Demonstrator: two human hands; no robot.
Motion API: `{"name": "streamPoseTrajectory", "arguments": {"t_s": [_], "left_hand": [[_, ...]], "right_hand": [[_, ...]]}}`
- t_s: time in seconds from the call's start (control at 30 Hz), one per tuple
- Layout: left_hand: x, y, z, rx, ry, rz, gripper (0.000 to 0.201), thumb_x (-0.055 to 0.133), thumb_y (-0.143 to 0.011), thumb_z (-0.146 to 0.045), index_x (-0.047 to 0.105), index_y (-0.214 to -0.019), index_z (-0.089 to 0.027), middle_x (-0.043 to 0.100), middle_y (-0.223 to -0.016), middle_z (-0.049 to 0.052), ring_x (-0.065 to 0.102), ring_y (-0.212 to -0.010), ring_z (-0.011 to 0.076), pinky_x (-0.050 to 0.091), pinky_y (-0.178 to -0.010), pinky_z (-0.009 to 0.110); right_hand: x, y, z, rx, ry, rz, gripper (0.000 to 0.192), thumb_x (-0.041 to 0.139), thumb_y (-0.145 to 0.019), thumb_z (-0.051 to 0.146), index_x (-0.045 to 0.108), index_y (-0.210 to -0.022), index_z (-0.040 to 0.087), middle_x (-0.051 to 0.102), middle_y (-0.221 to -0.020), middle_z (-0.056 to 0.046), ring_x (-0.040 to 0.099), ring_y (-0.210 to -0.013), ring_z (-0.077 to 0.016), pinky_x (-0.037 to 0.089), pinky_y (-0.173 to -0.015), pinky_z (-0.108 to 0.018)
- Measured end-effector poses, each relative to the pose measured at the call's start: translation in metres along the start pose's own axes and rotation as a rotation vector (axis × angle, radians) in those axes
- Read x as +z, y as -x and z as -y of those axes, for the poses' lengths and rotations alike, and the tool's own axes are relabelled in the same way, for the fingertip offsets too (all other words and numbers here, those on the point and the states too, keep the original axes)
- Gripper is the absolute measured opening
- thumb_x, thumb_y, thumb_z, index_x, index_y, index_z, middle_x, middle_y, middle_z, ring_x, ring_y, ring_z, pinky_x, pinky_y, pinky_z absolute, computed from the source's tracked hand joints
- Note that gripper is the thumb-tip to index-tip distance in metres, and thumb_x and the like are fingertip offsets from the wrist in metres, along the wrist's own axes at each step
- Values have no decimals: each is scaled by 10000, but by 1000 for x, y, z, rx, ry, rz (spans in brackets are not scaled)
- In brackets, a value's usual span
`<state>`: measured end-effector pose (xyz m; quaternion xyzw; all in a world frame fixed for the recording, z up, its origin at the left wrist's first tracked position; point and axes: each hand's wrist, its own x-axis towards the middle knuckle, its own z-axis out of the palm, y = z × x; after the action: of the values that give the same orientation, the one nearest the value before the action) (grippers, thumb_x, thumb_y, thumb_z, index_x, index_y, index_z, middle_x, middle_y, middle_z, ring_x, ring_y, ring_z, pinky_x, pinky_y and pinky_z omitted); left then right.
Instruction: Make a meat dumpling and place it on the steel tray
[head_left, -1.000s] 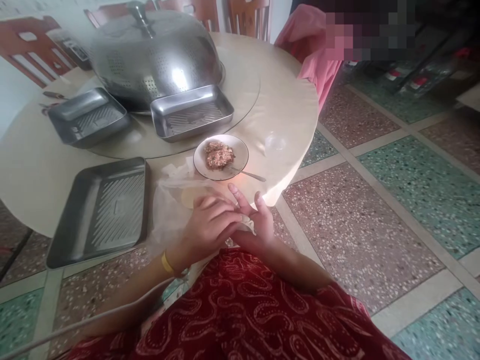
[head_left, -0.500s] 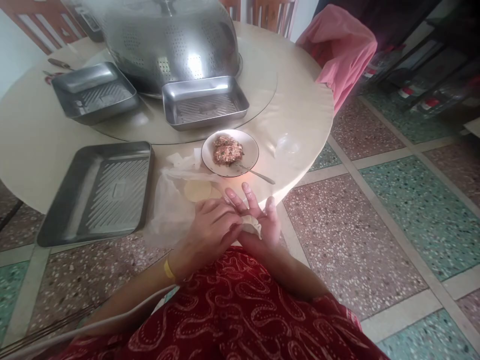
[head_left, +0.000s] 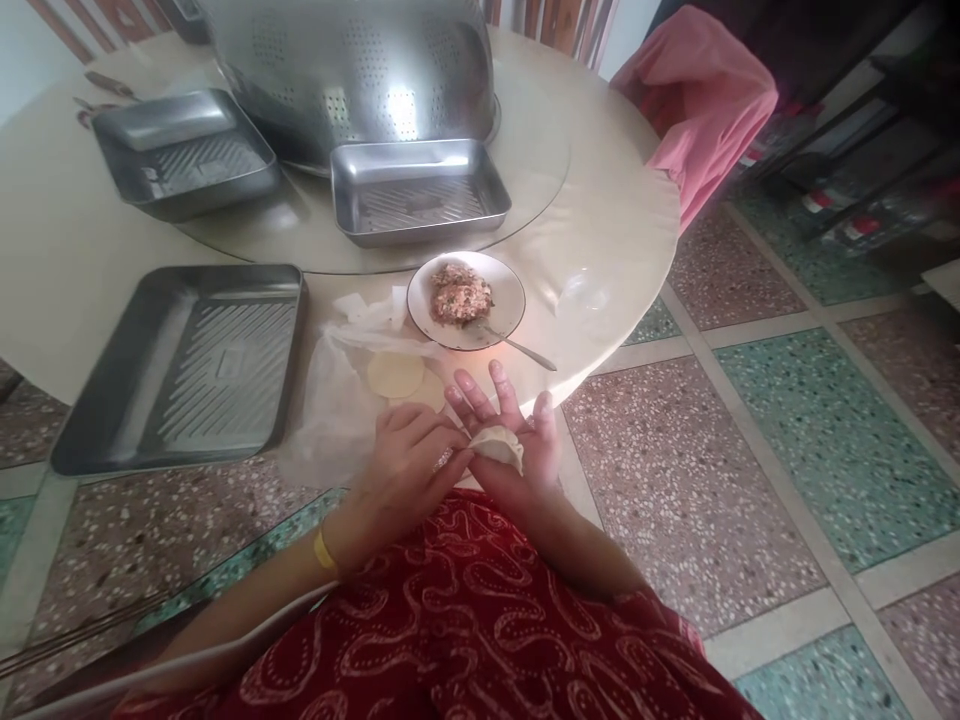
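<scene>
Folded dumpling [head_left: 497,446] lay in right hand [head_left: 510,440] just off table [head_left: 615,230] edge — fingers spread, palm up. Left hand [head_left: 409,465] fingertips pinched dumpling's edge. Wrappers [head_left: 395,374] near — beside filling plate [head_left: 465,300].

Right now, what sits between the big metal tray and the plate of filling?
In the head view, crumpled plastic wrap with a round dough wrapper on it lies between tray and plate.

Bare tabletop [head_left: 67,260] is lying open w/ room to pass btwn the near tray [head_left: 187,365] and far trays. Plate [head_left: 466,300], spoon [head_left: 517,348] and wrapper stack [head_left: 395,374] are crowding the edge just ahead of both hands.
</scene>
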<state>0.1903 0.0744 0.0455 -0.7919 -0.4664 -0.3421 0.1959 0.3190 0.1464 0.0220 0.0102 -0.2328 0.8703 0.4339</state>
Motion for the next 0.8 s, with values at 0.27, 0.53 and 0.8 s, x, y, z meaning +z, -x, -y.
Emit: {"name": "streamPoseTrajectory", "arguments": {"t_s": [0.27, 0.53, 0.8], "left_hand": [[-3, -1, 0, -1, -66, -36, 102, 647, -890, -268, 598, -851, -188, 699, -867, 18, 561, -815, 191, 375, -786, 384], [-4, 0, -1, -34, -66, 35, 123, 591, -926, -265, 627, -835, -190, 696, -877, 16, 555, -830, 188, 357, -782, 382], [-5, -9, -5, 70, -107, -64, 64, 584, -920, -189, 629, -874, -187, 669, -842, 30, 579, -864, 202, 393, -778, 376]], "right_hand": [[-5, 0, -3, -16, 12, 45, 550, 369, -864, 731, 650, -1158, 361, 690, -1231, -23, 606, -1159, -212, 435, -1044, -477], [-1, 1, -3, -30, 77, 10, 550, 415, -845, 741, 647, -1170, 362, 672, -1267, -23, 591, -1188, -224, 414, -1071, -481], [10, 8, -2, 25, 140, -19, 565, 435, -857, 712, 623, -1229, 331, 654, -1307, -39, 582, -1215, -199, 432, -1079, -416]]}}
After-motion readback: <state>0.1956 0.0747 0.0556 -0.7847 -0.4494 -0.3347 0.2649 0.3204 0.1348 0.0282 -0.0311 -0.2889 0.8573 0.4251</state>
